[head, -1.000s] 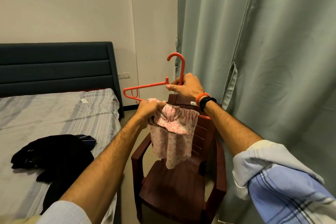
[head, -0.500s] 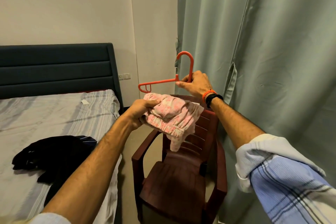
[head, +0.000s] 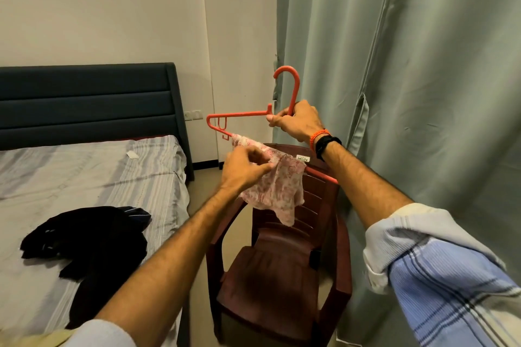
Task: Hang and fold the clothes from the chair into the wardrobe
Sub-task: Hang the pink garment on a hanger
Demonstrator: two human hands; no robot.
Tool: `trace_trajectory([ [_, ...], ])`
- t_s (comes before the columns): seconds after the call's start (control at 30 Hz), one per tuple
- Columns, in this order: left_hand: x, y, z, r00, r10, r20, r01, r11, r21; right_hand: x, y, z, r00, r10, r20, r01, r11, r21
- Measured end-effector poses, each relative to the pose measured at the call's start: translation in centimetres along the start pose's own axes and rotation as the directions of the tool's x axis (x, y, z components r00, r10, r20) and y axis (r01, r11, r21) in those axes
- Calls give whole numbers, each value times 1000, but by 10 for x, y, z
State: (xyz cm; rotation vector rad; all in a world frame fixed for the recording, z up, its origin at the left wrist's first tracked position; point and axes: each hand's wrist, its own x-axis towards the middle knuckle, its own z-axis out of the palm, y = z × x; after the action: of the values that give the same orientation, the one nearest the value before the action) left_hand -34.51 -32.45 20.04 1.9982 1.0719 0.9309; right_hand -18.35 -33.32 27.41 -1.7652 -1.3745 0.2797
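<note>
My right hand (head: 298, 121) grips an orange plastic hanger (head: 239, 114) at the base of its hook, holding it level above the chair. A small pink floral garment (head: 277, 189) drapes over the hanger's lower bar. My left hand (head: 245, 167) pinches the garment's top edge against that bar. The dark red plastic chair (head: 270, 276) stands below, its seat bare. No wardrobe shows in this view.
A bed (head: 84, 177) with a striped grey sheet lies to the left, with a heap of dark clothes (head: 87, 239) on it and a dark padded headboard (head: 84, 98) behind. Grey-green curtains (head: 408, 79) hang on the right, close behind the chair.
The bunched pink garment went from my left hand onto the hanger's lower bar and now hangs spread out. The hanger shifted slightly right and tilted level.
</note>
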Motion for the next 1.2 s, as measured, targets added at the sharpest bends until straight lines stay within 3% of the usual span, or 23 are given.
trace_trajectory([
  [0.1,-2,11,19,994,101,42,-102,994,42,0,-5,4,1000,4,7,-4,1000,14],
  [0.27,-9,9,40,959,252,-133,-197,924,328,1,-12,7,1000,23,-8,-23,1000,9],
  [0.37,-13,13,45,927,337,-167,-238,869,433,1,-13,8,999,34,-9,-34,999,-4],
  [0.5,-13,14,43,897,387,-212,-309,894,323,3,-14,12,999,-2,-43,-2,997,-80],
  [0.6,-17,15,43,814,496,-304,-435,866,248,3,-13,15,997,-36,-75,24,988,-150],
  [0.67,-19,13,41,764,593,-255,-538,803,255,4,-12,15,996,-42,-82,27,984,-177],
  [0.73,-18,8,36,778,628,-14,-604,754,258,5,-11,13,996,-35,-77,22,986,-168],
  [0.8,-17,1,30,818,491,300,-563,791,239,6,-11,11,998,-25,-62,17,992,-126],
  [0.87,-16,-8,27,858,348,379,-437,881,181,5,-11,8,999,-23,-42,20,997,-68],
  [1.0,-8,-23,14,987,162,-12,-160,980,115,2,-14,2,1000,-28,-2,28,1000,4],
  [1.1,2,-28,-5,957,-2,-289,17,999,48,2,-14,-1,999,-27,29,27,1000,6],
  [1.2,11,-36,-22,902,-148,-406,155,988,-16,1,-14,-1,998,-32,61,32,999,5],
])
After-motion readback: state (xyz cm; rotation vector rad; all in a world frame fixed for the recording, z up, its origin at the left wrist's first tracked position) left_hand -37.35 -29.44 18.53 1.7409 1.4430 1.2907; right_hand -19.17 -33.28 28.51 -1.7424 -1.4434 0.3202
